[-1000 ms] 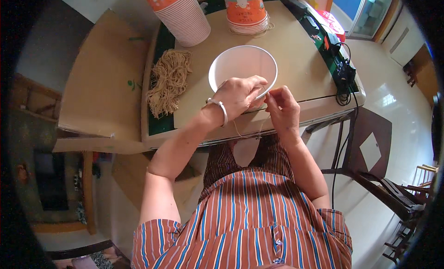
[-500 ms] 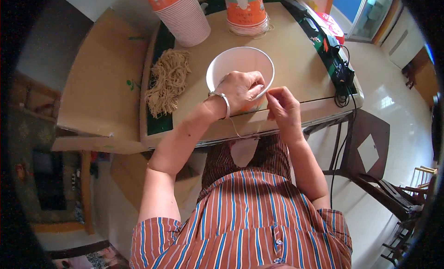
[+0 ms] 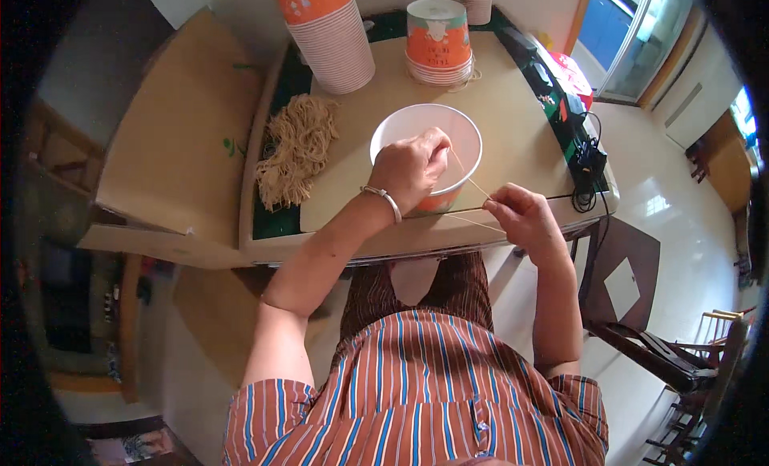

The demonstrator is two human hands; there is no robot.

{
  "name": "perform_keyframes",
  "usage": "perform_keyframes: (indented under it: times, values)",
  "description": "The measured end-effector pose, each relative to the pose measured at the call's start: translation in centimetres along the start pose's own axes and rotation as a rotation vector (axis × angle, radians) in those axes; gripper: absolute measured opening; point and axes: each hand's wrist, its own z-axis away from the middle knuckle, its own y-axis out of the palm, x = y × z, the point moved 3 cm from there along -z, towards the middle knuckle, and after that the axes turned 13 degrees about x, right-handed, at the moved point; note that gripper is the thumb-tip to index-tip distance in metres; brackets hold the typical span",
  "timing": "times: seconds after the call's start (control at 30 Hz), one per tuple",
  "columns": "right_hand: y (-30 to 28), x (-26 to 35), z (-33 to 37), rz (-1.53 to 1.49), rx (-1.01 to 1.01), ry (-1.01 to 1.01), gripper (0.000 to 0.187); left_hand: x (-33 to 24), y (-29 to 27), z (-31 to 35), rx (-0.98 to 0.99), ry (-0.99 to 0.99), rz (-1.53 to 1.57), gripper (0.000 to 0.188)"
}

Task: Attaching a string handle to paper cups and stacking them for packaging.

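A paper bucket (image 3: pixel 444 202), white inside and orange outside, stands near the front edge of the table. Over its opening, my left hand (image 3: pixel 410 168) is closed, pinching one part of a thin beige cord (image 3: pixel 469 178). Taut across the bucket's right rim, the cord runs to my right hand (image 3: pixel 525 215), whose thumb and fingers pinch it just beyond the table edge. A second stretch of cord passes in front of the bucket toward the right hand. My left fingers partly hide the bucket's inside, so I cannot see how the cord attaches.
A heap of beige cords (image 3: pixel 298 149) lies at the left. Behind it rises a tall stack of nested buckets (image 3: pixel 332 56); another stack (image 3: pixel 438 48) sits upside down at the back. A cardboard box (image 3: pixel 176 137) adjoins the table's left side. Black cables (image 3: pixel 589 165) hang at the right.
My right hand has drawn away from the bucket's rim to the right and downward, pulling the cord straight. The left hand has lifted off the near rim, over the opening.
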Motion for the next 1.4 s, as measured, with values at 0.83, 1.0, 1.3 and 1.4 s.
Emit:
perform_keyframes:
  times: [0.83,1.0,1.3,1.4]
  values:
    - [0.3,6.2,-1.9,0.641,-0.171,-0.152,0.013,-0.3,1.6,0.5,0.005,0.158,0.174,0.012]
    - [-0.2,7.1,-1.8,0.691,-0.094,-0.281,0.011,0.0,1.5,0.4,-0.003,0.179,0.185,0.013]
    - [-0.3,7.3,-2.8,0.565,0.036,-0.164,0.013,0.6,0.7,0.8,0.033,0.137,0.285,0.011]
    - [-0.5,6.5,-3.6,0.52,0.059,-0.074,0.013,0.5,0.4,0.9,0.075,0.117,0.32,0.011]
